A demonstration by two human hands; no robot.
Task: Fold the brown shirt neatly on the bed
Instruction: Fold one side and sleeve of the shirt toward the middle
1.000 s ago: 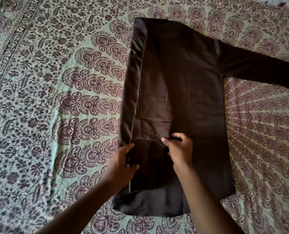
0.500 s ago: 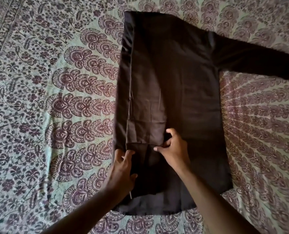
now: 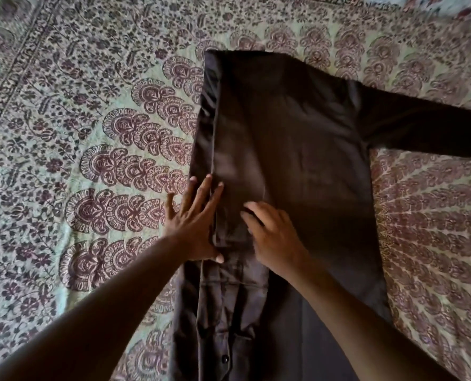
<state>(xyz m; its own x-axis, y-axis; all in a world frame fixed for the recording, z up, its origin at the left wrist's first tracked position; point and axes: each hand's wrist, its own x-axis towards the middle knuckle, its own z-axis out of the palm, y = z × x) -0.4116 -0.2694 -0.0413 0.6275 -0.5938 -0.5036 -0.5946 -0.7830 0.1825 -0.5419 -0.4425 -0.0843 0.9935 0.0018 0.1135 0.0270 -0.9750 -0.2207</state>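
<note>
The brown shirt (image 3: 297,149) lies flat on the bed, its left side folded inward with the left sleeve laid down along the body. Its right sleeve (image 3: 432,130) stretches out to the right edge of view. My left hand (image 3: 194,218) lies flat with straight fingers, pressing on the folded left edge of the shirt. My right hand (image 3: 272,237) rests on the folded sleeve in the middle of the shirt, fingers slightly bent and touching the cloth. A button (image 3: 224,359) shows near the bottom.
The bed is covered by a patterned sheet (image 3: 91,160) in pale green with maroon floral and fan motifs. A band of border pattern (image 3: 17,72) runs along the far left. Sheet surrounds the shirt on all sides.
Both hands have slid up the shirt from near the sleeve cuff. My left hand has flattened on the folded edge, and my right hand no longer pinches the fabric.
</note>
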